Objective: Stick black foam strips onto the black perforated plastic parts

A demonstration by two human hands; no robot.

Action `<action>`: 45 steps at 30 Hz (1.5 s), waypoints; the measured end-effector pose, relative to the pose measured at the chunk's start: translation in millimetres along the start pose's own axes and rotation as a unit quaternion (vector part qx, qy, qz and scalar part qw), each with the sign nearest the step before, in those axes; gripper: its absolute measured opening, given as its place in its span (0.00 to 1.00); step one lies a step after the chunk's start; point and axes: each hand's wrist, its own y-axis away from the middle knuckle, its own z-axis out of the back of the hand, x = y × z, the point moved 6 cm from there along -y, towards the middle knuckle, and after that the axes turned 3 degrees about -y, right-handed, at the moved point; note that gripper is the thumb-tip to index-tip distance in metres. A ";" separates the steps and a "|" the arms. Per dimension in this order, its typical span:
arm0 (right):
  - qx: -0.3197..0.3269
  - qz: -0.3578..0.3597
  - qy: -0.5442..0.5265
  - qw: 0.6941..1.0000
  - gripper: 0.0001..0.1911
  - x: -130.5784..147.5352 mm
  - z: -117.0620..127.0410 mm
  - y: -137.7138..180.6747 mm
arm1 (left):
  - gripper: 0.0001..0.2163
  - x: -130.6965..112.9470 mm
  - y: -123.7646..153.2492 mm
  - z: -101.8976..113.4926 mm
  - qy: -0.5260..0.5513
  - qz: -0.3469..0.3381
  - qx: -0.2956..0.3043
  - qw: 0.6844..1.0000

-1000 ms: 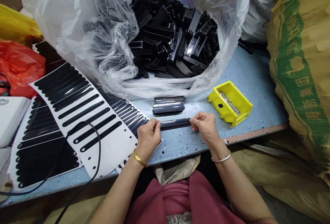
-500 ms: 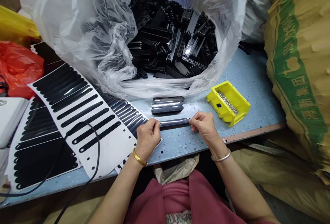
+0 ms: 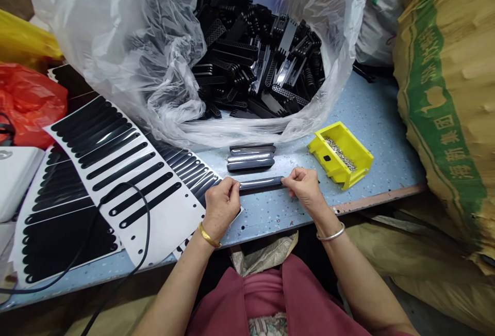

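A glossy black strip [image 3: 261,184] with rounded ends stretches level between my hands, low over the blue speckled table. My left hand [image 3: 223,201] pinches its left end with thumb and forefinger. At the right end, my right hand [image 3: 304,186] is closed in a pinch. Whether the strip is a loose sticker or lies on a plastic part below cannot be made out. Just beyond it, several similar black pieces [image 3: 251,158] lie stacked side by side. Left of my left hand is a white backing sheet [image 3: 154,222] with rows of black adhesive strips.
A clear plastic bag [image 3: 170,67] full of black plastic parts [image 3: 235,57] stands at the back. A yellow bin [image 3: 342,155] of small metal pieces sits at right. A black cable [image 3: 148,222] crosses the sheets. A large woven sack [image 3: 444,93] borders the table's right side.
Both hands keep their pinch at the strip's ends. Only a very slight shift of the right hand to the left shows, along with a small shift of the whole view.
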 end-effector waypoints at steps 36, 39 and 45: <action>0.032 -0.033 -0.011 0.999 0.17 -6.8 -28.3 -6.3 | 0.29 -13.9 8.1 15.9 -0.212 -0.255 0.035 0.943; 0.032 0.006 0.031 0.999 0.21 -2.3 -25.2 -21.2 | 0.36 0.1 -20.0 18.7 -0.195 -0.223 0.031 0.954; 0.045 0.173 0.259 0.949 0.16 31.2 -35.2 -65.2 | 0.38 7.4 -80.9 5.4 -0.125 -0.130 0.095 0.979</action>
